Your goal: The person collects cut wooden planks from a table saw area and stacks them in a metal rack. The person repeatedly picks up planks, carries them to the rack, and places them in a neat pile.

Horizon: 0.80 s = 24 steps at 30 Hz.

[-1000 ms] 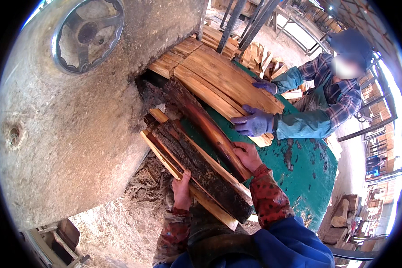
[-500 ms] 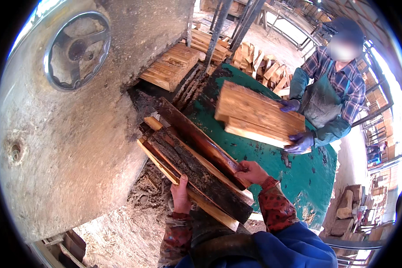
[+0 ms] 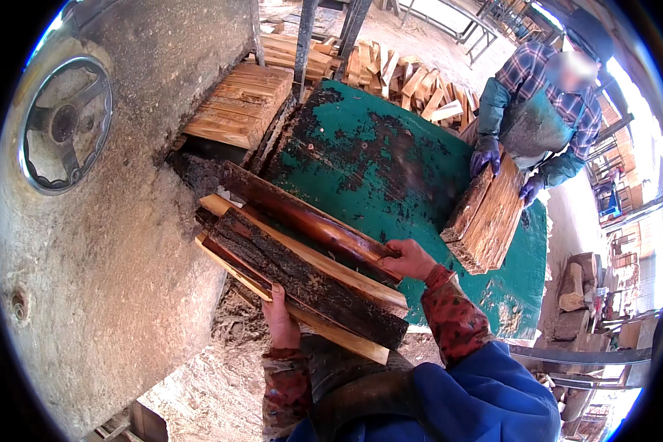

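My left hand (image 3: 279, 321) is closed on the near left edge of a bundle of rough wood slabs, its thumb over a pale slab (image 3: 331, 336). On top lies a dark, bark-covered slab (image 3: 302, 283) strewn with sawdust. My right hand (image 3: 411, 260) pinches the near end of a reddish-brown bark slab (image 3: 309, 221) along the bundle's right side. The far ends of the slabs lie near the big machine panel. Fingers under the wood are hidden.
Beyond a green worn table (image 3: 412, 177), a co-worker in purple gloves holds a block of stacked boards (image 3: 493, 214) tilted on it. At left stands a machine panel (image 3: 140, 243) with a handwheel (image 3: 65, 124). Stacked boards (image 3: 239, 103) and a split-wood pile (image 3: 420, 88) lie behind.
The co-worker has swung the stacked boards round to the right and stood them on end at the table's right side. My hands keep their hold on the slabs; the view has shifted right.
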Each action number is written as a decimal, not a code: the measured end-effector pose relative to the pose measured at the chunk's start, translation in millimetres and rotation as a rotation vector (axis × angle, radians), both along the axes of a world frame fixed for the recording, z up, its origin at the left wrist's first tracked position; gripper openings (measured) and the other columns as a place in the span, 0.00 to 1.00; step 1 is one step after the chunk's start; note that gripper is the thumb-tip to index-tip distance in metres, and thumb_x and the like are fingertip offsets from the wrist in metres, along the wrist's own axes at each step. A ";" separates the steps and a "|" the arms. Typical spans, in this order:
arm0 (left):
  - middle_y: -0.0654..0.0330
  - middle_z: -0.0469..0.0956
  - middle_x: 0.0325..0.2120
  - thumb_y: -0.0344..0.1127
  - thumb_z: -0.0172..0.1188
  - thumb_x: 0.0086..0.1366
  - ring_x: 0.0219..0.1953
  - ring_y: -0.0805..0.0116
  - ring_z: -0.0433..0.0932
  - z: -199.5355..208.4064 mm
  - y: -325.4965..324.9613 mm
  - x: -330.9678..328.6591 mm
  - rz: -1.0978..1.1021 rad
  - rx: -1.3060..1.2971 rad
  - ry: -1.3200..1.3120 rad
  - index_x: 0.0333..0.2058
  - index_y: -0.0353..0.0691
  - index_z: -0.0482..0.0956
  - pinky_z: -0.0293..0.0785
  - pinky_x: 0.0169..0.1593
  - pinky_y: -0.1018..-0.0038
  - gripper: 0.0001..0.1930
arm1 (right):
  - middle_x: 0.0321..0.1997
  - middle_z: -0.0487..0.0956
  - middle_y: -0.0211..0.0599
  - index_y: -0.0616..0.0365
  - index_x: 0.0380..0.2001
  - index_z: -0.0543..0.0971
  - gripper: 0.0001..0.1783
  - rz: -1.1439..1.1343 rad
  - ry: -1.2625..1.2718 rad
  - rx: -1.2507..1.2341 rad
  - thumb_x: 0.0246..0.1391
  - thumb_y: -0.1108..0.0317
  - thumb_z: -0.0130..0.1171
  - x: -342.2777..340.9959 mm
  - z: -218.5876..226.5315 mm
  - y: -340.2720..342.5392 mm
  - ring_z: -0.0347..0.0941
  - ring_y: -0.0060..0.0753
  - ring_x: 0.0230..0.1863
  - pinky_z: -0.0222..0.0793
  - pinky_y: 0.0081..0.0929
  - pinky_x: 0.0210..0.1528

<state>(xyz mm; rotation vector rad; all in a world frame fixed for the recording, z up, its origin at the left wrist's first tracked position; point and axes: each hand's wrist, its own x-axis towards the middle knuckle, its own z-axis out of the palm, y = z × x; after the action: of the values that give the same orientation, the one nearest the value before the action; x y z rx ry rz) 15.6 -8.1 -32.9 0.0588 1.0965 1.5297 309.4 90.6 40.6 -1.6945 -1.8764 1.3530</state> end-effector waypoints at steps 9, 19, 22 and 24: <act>0.65 0.70 0.36 0.48 0.68 0.57 0.38 0.72 0.69 2.0 -5.2 -7.6 0.001 -0.038 -0.002 0.47 0.36 0.71 0.69 0.44 0.71 0.27 | 0.29 0.78 0.55 0.64 0.33 0.78 0.21 0.309 -0.267 0.166 0.41 0.57 0.61 -69.3 -5.1 43.1 0.76 0.53 0.32 0.69 0.43 0.36; 0.62 0.69 0.45 0.50 0.65 0.61 0.46 0.68 0.69 19.4 -8.2 -10.4 -0.073 0.014 0.030 0.53 0.39 0.66 0.70 0.48 0.68 0.30 | 0.31 0.78 0.58 0.68 0.37 0.78 0.31 0.154 -0.196 0.423 0.47 0.45 0.63 -158.1 -24.3 101.3 0.77 0.58 0.36 0.71 0.44 0.39; 0.61 0.69 0.44 0.50 0.65 0.60 0.45 0.67 0.70 9.2 -13.4 -15.4 -0.074 -0.043 0.045 0.53 0.39 0.66 0.71 0.48 0.67 0.29 | 0.31 0.78 0.57 0.67 0.37 0.78 0.31 0.147 -0.176 0.292 0.48 0.45 0.63 -152.0 24.6 90.5 0.77 0.57 0.35 0.71 0.42 0.37; 0.60 0.69 0.43 0.51 0.65 0.60 0.45 0.66 0.71 4.5 -8.4 -15.8 -0.074 -0.018 0.050 0.53 0.39 0.66 0.71 0.47 0.66 0.30 | 0.32 0.79 0.50 0.66 0.40 0.77 0.25 0.143 -0.100 0.307 0.52 0.51 0.62 -140.9 52.1 83.0 0.77 0.39 0.34 0.71 0.34 0.37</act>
<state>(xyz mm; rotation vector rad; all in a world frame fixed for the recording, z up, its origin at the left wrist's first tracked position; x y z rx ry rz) -0.2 -16.4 -28.4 0.1249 1.1356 1.4584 168.5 173.5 92.7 -1.5232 -2.1668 0.9774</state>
